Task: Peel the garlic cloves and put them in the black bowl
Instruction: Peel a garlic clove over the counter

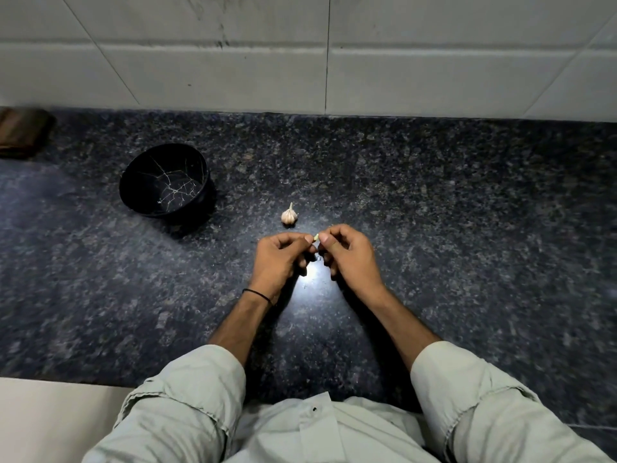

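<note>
On the worktop (450, 212) the black bowl (204, 192) stands; right of it and nearer the person the left grip (280, 259) and right grip (350, 259) meet, just past the garlic bulb (289, 215). Both pinch one tiny garlic clove (316, 236); the left grip is nearer the bowl

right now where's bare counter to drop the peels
Widest bare counter: right of the right hand, up to the tiled wall. Another patch: nearer than the black bowl, left of the left hand. Tight around the garlic bulb.
</note>
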The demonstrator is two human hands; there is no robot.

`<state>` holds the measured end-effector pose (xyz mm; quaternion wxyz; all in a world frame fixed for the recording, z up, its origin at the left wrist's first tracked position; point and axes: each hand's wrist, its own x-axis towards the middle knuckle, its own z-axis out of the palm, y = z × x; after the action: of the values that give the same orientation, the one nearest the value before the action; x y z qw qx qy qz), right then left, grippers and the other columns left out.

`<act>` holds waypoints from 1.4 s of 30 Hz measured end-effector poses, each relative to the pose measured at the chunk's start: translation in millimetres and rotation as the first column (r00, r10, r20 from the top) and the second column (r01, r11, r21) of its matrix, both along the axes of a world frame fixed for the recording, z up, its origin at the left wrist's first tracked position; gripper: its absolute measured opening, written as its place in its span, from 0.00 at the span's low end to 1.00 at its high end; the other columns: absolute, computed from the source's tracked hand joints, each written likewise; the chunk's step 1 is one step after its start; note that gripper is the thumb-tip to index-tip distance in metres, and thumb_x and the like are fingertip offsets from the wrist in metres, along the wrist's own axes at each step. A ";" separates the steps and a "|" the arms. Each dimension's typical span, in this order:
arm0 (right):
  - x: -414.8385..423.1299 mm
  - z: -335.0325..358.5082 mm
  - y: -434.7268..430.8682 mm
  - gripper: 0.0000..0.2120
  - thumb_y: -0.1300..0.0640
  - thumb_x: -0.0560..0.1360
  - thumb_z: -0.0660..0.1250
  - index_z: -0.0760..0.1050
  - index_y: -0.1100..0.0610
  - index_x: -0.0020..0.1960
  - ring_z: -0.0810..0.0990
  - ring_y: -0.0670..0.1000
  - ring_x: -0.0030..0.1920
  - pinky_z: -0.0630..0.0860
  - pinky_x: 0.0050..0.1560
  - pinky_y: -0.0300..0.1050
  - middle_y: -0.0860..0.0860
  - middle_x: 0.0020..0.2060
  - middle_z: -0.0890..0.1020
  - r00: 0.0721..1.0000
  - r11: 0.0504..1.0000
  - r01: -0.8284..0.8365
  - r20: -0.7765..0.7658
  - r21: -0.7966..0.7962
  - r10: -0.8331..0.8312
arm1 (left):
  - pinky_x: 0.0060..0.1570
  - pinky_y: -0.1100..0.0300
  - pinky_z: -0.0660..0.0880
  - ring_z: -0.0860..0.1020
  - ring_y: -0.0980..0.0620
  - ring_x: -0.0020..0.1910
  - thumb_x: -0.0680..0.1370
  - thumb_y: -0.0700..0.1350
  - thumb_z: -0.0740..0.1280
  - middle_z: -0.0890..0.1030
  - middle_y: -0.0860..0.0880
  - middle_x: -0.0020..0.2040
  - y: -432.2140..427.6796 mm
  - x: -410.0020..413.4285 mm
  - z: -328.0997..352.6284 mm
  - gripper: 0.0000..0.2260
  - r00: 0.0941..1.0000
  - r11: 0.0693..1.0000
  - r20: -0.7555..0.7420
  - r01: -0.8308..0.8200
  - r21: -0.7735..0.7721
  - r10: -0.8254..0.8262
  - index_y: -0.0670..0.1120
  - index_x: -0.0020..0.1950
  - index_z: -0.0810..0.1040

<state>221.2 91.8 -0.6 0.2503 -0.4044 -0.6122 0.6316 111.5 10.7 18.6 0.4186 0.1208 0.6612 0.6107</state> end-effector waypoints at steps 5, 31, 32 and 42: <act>-3.7 1.2 -4.8 0.07 0.62 0.80 0.66 0.79 0.60 0.45 0.72 0.51 0.26 0.69 0.26 0.44 0.56 0.30 0.80 0.999 0.994 0.043 -0.016 -0.098 -0.045 | 0.27 0.65 0.69 0.72 0.56 0.25 0.77 0.35 0.70 0.81 0.40 0.35 -0.9 3.8 -1.8 0.07 0.996 1.000 -0.093 0.020 0.017 -0.018 0.30 0.47 0.81; -1.9 5.0 -2.4 0.09 0.53 0.81 0.63 0.76 0.57 0.47 0.81 0.54 0.31 0.79 0.36 0.57 0.52 0.32 0.82 0.946 0.943 -0.175 0.313 0.282 0.082 | 0.25 0.66 0.69 0.71 0.57 0.23 0.79 0.35 0.67 0.78 0.50 0.25 -1.3 3.9 -1.4 0.08 0.993 0.998 -0.102 0.051 -0.022 -0.053 0.28 0.47 0.81; -1.7 4.7 -2.0 0.08 0.54 0.81 0.64 0.76 0.57 0.47 0.81 0.54 0.31 0.80 0.35 0.57 0.51 0.32 0.82 0.951 0.949 -0.166 0.299 0.267 0.082 | 0.24 0.67 0.68 0.71 0.57 0.22 0.79 0.34 0.67 0.78 0.50 0.25 -1.5 4.1 0.5 0.08 0.995 0.999 -0.087 0.047 -0.018 -0.049 0.28 0.47 0.81; -0.5 6.4 -2.9 0.07 0.59 0.81 0.64 0.77 0.59 0.46 0.75 0.47 0.26 0.75 0.27 0.46 0.53 0.31 0.81 0.980 0.986 -0.079 0.191 0.149 0.050 | 0.22 0.67 0.67 0.70 0.56 0.22 0.79 0.34 0.67 0.79 0.43 0.31 -4.1 -2.9 7.0 0.07 0.994 0.994 -0.041 0.101 -0.031 -0.102 0.30 0.48 0.81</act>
<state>220.7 88.9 5.8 0.2020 -0.4209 -0.6935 0.5488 108.6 6.5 25.6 0.4365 0.1612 0.6717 0.5765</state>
